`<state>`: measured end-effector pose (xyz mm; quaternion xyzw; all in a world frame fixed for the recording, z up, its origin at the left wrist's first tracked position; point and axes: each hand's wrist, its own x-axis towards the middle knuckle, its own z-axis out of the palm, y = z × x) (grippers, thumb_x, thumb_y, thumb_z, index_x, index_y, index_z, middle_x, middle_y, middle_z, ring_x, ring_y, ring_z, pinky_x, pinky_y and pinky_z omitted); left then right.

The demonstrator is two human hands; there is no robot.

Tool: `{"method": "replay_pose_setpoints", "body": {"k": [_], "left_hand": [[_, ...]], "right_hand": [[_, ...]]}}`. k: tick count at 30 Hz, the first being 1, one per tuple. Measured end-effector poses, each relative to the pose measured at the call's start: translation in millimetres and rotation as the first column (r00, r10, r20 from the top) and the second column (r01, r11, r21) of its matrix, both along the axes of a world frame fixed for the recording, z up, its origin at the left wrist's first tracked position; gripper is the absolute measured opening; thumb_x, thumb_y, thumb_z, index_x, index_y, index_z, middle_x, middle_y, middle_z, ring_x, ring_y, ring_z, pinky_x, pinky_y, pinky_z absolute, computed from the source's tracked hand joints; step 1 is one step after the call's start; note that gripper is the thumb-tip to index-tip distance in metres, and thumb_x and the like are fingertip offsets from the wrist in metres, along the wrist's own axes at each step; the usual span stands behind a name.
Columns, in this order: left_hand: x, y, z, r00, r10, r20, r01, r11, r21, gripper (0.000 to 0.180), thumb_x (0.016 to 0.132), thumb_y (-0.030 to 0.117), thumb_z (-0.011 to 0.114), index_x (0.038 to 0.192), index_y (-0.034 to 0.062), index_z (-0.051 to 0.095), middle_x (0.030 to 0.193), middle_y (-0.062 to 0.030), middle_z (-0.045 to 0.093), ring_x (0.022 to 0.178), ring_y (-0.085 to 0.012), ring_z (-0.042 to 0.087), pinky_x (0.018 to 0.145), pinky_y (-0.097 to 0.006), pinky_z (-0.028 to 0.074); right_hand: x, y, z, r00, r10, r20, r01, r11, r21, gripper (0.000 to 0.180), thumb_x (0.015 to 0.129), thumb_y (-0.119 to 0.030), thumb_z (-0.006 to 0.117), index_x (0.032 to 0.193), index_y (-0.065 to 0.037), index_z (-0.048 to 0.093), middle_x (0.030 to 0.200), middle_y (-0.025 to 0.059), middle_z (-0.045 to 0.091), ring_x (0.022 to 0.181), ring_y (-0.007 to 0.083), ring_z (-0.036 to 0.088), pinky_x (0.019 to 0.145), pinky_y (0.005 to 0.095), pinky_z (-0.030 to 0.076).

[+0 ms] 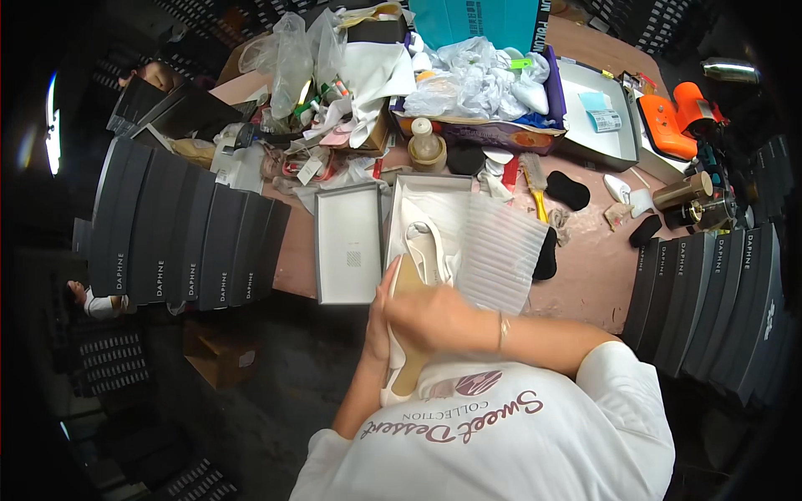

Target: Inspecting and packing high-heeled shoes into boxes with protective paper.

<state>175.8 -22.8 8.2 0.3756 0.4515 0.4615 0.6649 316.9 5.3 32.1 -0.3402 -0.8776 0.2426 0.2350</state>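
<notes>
A white shoe with a tan sole (pixel 407 371) stands on end close to my chest, its sole facing up. My left hand (pixel 378 327) is wrapped around its left edge and holds it. Across the sole lies my right hand (pixel 439 317), a little blurred, with its fingers curled; what they hold, if anything, is hidden. Just beyond, another white shoe (pixel 440 265) with straps rests in an open grey shoebox (pixel 395 219) lined with white paper. The box's lid (pixel 332 284) lies to its left, and a white foam sheet (pixel 499 250) hangs over its right side.
Dark shoeboxes stand in rows at left (pixel 150 225) and right (pixel 727 301). Toward the back are a purple carton (pixel 510 136) of crumpled plastic, a capped bottle (pixel 424 142), a yellow-handled brush (pixel 535 185), black pads (pixel 568 190) and an orange tool (pixel 668 125).
</notes>
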Motion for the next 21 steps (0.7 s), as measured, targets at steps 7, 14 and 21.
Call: {"method": "replay_pose_setpoints", "body": {"k": [7,14,21], "left_hand": [[1.0,2.3,0.8,0.981,-0.050,0.185,0.067,0.994,-0.088,0.069,0.094,0.051,0.035,0.146,0.0063,0.024,0.133,-0.0123,0.047,0.115,-0.0213,0.051,0.096,-0.032,0.043],[8.2,7.2,-6.4,0.982,0.083,0.172,-0.055,0.985,-0.162,0.070,0.088,0.045,0.043,0.146,0.0090,0.026,0.111,-0.0184,0.058,0.101,-0.0236,0.059,0.082,-0.036,0.052],[4.7,-0.3,-13.7,0.982,0.053,0.184,-0.019,0.983,-0.181,0.069,0.091,0.041,0.038,0.145,0.0007,0.025,0.119,-0.0187,0.056,0.106,-0.0213,0.057,0.089,-0.031,0.046]], "right_hand": [[20.6,-31.3,2.2,0.985,0.149,-0.092,-0.146,0.988,0.043,0.009,0.082,-0.015,0.054,0.079,-0.008,0.051,0.061,0.0059,0.053,0.055,0.0247,0.060,0.046,0.0350,0.047],[34.2,-13.0,-19.3,0.982,0.009,-0.186,0.008,0.996,0.091,0.012,0.077,-0.015,0.057,0.082,-0.009,0.048,0.066,0.0037,0.050,0.054,0.0214,0.057,0.044,0.0336,0.046],[40.7,-18.6,-19.2,0.963,0.050,-0.266,-0.029,0.996,0.080,0.010,0.078,-0.015,0.057,0.084,-0.011,0.050,0.064,0.0034,0.049,0.056,0.0206,0.059,0.044,0.0343,0.047]]}}
